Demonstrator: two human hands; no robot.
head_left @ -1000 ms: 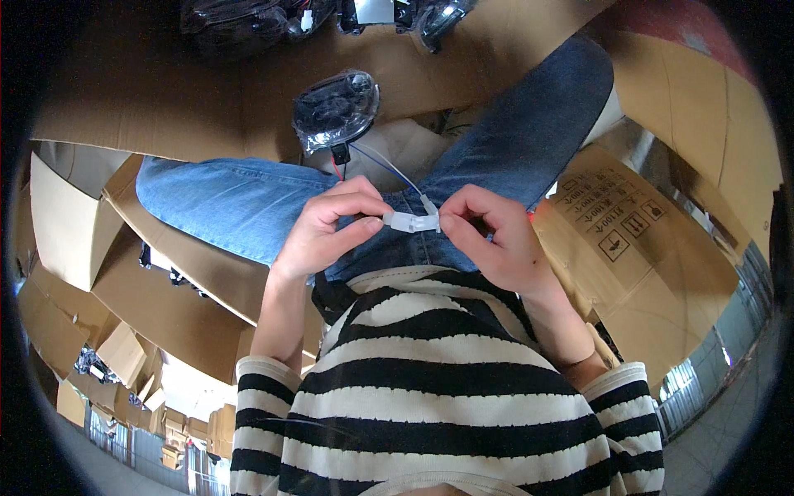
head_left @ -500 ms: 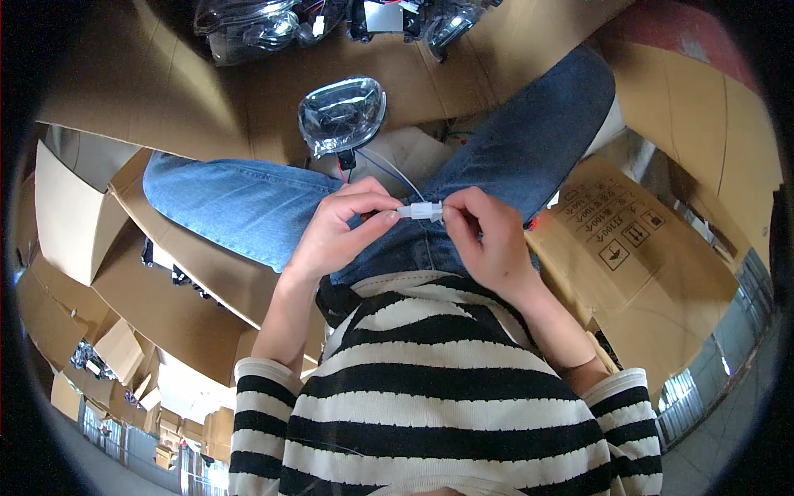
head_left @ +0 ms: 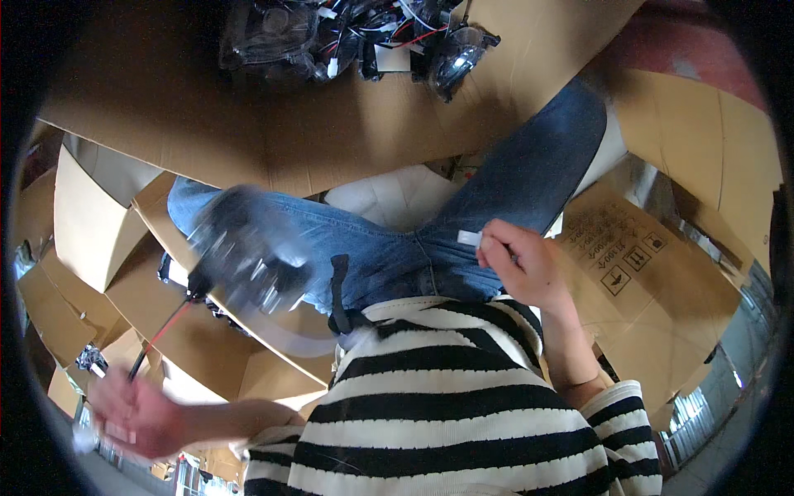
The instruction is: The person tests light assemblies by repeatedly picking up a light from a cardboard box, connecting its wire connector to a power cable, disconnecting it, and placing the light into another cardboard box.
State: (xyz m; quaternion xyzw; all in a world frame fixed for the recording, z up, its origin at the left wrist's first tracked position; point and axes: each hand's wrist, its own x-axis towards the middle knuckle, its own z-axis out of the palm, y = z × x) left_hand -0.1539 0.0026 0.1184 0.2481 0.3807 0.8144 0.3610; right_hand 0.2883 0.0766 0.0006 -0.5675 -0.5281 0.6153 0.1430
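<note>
While the left hand [head_left: 139, 417] sat low and far out to the left, badly blurred, its grip was a closed fist, and out of that fist ran the red and black wires [head_left: 160, 336], straight up to the lamp [head_left: 252, 256]! And what a smear that lamp was, clear and dark together, caught in front of the left thigh of the blue jeans [head_left: 533, 161], well apart from both hands. Over on the other side, the right hand [head_left: 523, 263] had a narrow grip, thumb and fingertip pinching a small white plug [head_left: 469, 238] above the right thigh; whether a wire joined that plug to the lamp, you could not tell. A black strap [head_left: 337, 285] stood out near the waist, just above the striped shirt [head_left: 438, 413]. Up top, a crowd of other lamps [head_left: 277, 37] lay on the brown cardboard [head_left: 529, 58], loose wires and white plugs tangled among them. Off to the right, beyond the right hand, leaned a big printed carton [head_left: 662, 306], while a pale cushion-like thing [head_left: 385, 200] showed between the legs.
</note>
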